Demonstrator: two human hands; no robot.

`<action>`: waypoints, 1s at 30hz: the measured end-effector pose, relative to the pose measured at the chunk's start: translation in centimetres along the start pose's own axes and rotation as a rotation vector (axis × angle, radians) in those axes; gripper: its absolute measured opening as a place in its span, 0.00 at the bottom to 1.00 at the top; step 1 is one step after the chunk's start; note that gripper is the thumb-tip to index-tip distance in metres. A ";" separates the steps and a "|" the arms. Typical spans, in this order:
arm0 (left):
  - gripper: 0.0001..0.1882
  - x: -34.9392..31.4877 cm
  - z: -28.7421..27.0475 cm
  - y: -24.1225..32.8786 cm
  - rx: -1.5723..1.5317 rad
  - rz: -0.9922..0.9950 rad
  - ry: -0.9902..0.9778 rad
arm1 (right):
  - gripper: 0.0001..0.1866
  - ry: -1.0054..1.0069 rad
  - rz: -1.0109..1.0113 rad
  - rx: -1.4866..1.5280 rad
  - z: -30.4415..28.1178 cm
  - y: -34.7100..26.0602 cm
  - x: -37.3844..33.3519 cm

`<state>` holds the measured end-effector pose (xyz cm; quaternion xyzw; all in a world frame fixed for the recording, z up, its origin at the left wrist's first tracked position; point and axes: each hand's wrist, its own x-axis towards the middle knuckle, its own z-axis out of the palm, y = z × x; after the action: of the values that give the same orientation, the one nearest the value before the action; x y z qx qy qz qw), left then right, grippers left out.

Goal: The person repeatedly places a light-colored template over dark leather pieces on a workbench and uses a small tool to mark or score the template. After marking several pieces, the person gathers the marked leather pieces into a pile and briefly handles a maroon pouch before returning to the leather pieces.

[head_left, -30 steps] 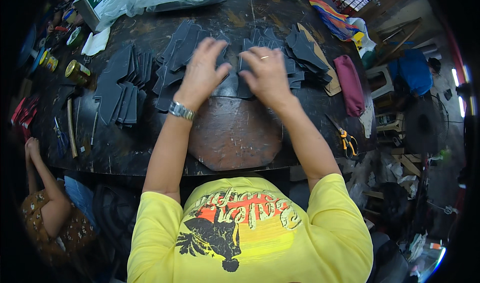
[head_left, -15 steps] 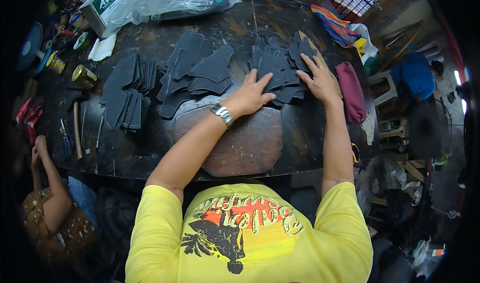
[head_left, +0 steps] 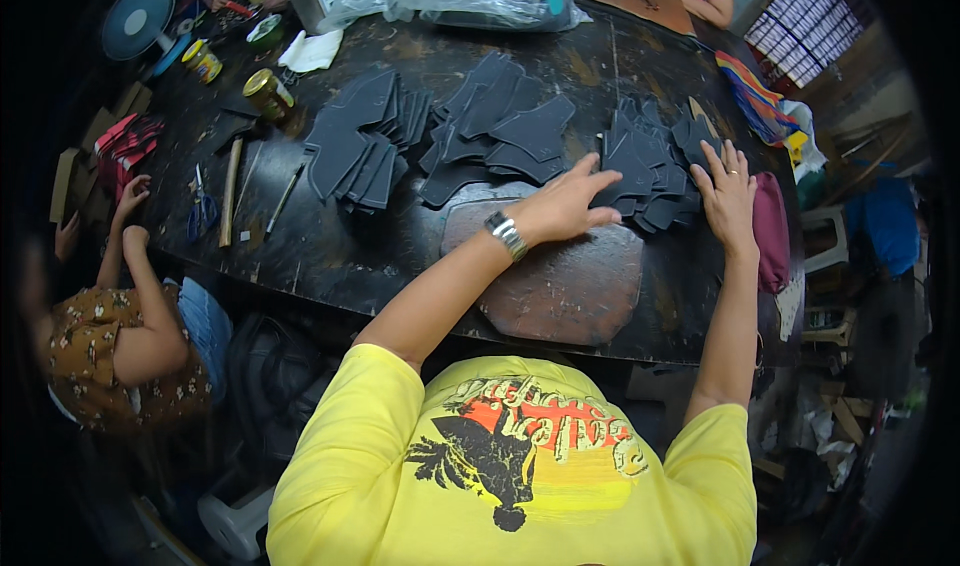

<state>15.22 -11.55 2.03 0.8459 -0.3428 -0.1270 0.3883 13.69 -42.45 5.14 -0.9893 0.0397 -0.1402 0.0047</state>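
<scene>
My left hand [head_left: 565, 204], with a metal watch at its wrist, is open. Its spread fingertips touch or nearly touch the left side of a loose pile of dark grey, flat cut pieces [head_left: 645, 166]. On that pile's right side rests my right hand [head_left: 730, 201], fingers apart and holding nothing. More such pieces lie in a middle pile [head_left: 525, 131] and a fanned left pile [head_left: 355, 136]. A worn brown board [head_left: 565, 286] lies in front of me, partly under my left forearm.
A clear plastic bag [head_left: 470, 1] lies across the table's far side. Jars [head_left: 268, 94], scissors [head_left: 202, 211] and a wooden stick [head_left: 231, 194] are at left. At right is a maroon cloth roll [head_left: 771, 231]. A co-worker in a brown floral top [head_left: 110, 356] is at left; another sits opposite.
The view has swung left, so the table and piles appear further right. Both hands stay at the right pile, fingers still spread. More of the co-workers at left and opposite shows.
</scene>
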 end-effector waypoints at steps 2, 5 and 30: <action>0.34 -3.2 -0.1 0.1 -0.046 0.079 0.059 | 0.27 0.139 -0.145 0.187 -1.0 -2.4 -1.6; 0.30 -8.5 0.2 0.2 -0.027 0.101 0.119 | 0.22 0.160 -0.333 0.593 -1.7 -7.6 -5.9; 0.25 -17.7 2.8 0.2 0.429 -0.047 0.318 | 0.35 -0.276 -0.499 0.309 1.6 -15.9 -13.5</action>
<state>0.81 -1.15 -0.60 0.9260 -0.2769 0.0740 0.2459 2.42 -25.51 0.16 -0.9657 -0.2270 -0.0059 0.1256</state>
